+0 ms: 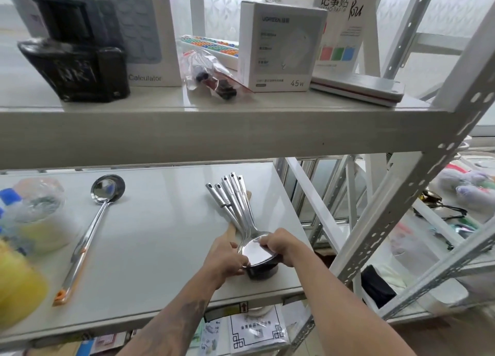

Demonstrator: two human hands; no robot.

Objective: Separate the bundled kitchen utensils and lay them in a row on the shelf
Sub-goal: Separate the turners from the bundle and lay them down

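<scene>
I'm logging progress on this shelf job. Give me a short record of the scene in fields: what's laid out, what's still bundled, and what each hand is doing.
laid out: one steel ladle with orange-tipped handle, alone on the white shelf
bundled: steel utensil bundle, handles fanned away from the person
left hand: grips the bundle's heads
right hand: grips the top utensil's head

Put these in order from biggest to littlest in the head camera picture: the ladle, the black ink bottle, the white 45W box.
1. ladle, the longest.
2 and 3. black ink bottle and white 45W box look about alike, so I won't rank them.
</scene>
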